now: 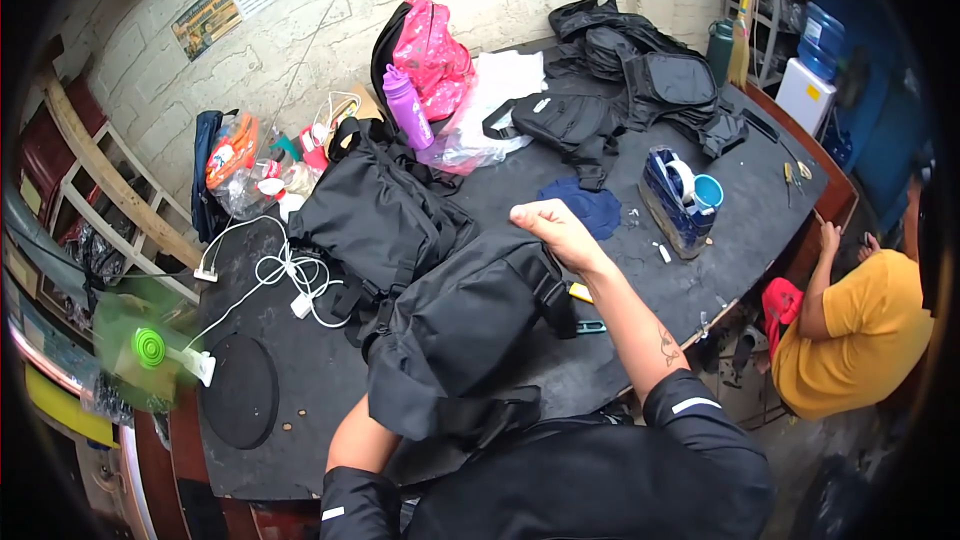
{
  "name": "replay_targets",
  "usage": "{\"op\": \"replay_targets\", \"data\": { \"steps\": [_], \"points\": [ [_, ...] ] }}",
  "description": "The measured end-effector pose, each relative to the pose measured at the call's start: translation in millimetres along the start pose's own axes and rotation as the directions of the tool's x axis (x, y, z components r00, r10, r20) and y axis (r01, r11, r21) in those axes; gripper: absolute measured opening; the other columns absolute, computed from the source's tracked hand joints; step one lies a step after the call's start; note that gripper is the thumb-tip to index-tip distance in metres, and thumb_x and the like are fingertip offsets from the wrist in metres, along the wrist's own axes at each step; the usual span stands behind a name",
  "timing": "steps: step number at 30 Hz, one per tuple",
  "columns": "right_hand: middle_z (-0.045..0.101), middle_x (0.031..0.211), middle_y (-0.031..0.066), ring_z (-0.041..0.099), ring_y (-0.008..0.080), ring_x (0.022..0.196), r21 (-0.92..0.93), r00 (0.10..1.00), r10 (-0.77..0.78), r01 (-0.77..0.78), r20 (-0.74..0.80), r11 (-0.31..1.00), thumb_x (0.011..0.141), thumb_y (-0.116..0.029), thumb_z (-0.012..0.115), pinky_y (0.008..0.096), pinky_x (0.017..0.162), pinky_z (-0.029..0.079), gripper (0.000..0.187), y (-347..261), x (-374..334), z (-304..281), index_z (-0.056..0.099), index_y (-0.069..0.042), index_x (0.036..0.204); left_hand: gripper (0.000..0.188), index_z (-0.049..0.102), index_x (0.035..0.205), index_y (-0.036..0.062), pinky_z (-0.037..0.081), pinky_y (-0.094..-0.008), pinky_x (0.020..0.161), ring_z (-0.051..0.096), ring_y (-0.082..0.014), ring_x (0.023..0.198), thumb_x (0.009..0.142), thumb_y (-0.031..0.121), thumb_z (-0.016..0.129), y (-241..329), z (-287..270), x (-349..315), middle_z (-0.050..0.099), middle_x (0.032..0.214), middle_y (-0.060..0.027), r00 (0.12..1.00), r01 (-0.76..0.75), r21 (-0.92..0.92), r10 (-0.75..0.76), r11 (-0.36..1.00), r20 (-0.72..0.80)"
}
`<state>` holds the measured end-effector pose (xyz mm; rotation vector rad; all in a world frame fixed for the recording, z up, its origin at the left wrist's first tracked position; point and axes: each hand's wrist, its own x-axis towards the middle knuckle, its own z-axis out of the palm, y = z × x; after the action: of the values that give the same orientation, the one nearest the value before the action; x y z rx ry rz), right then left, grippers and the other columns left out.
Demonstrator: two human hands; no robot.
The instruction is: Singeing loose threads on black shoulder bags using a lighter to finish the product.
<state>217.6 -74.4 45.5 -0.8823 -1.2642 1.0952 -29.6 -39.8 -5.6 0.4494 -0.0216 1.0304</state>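
A black fabric bag lies on the dark worktable right in front of me. My right hand rests on its upper right corner, fingers curled onto the fabric by a strap. My left forearm runs under the bag's near edge, and my left hand is hidden beneath it. A second black bag lies just behind the first one.
A purple bottle, pink backpack and more black bags sit at the back. White cables and a green fan are at left. A blue cup stands right. A person in a yellow shirt crouches beside the table.
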Motion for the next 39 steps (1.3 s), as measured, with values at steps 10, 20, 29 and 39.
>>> {"op": "replay_targets", "data": {
  "steps": [10,20,29,39],
  "points": [
    [0.055,0.076,0.001,0.051,0.0058,0.056,0.01,0.992,0.105,-0.105,-0.076,0.994,0.091,-0.056,0.043,0.0223,0.052,0.042,0.06,15.7,-16.2,36.1,0.051,-0.005,0.121,0.04,0.05,0.12,0.0037,0.036,-0.0401,0.098,0.05,-0.0249,0.107,0.089,0.03,0.048,-11.2,9.1,-9.8,0.054,0.118,-0.0084,1.0,-0.022,0.04,0.022,0.999,0.005],
    [0.06,0.094,0.0079,0.053,0.0119,0.088,-0.28,0.814,-0.473,0.393,-0.338,0.876,0.098,-0.042,0.036,0.0251,0.081,0.039,0.055,16.2,-29.1,59.5,0.06,0.006,0.108,0.039,0.052,0.117,0.0046,0.038,-0.0403,0.096,0.052,-0.0241,0.104,0.089,0.031,0.05,-26.9,13.9,-16.9,0.056,0.115,-0.0076,1.0,-0.019,0.043,0.018,0.999,0.024],
    [0.061,0.091,0.0107,0.057,0.0159,0.087,-0.188,0.734,-0.558,0.53,-0.388,0.827,0.1,-0.03,0.038,0.0262,0.08,0.042,0.045,23.5,-22.6,70.5,0.063,0.007,0.102,0.037,0.054,0.115,0.0053,0.04,-0.0405,0.094,0.054,-0.0235,0.101,0.088,0.031,0.052,-16.0,12.9,-36.2,0.058,0.112,-0.0069,1.0,-0.013,0.05,0.013,0.999,0.002],
    [0.062,0.09,0.0099,0.058,0.0147,0.085,-0.229,0.769,-0.465,0.405,-0.439,0.885,0.1,-0.037,0.032,0.0258,0.079,0.043,0.054,37.5,-16.3,64.8,0.063,0.007,0.102,0.036,0.057,0.112,0.0061,0.042,-0.0407,0.092,0.057,-0.0227,0.097,0.087,0.032,0.054,-26.2,18.2,-27.5,0.061,0.109,-0.0061,1.0,0.028,0.072,-0.028,0.997,0.004]
  ]
}}
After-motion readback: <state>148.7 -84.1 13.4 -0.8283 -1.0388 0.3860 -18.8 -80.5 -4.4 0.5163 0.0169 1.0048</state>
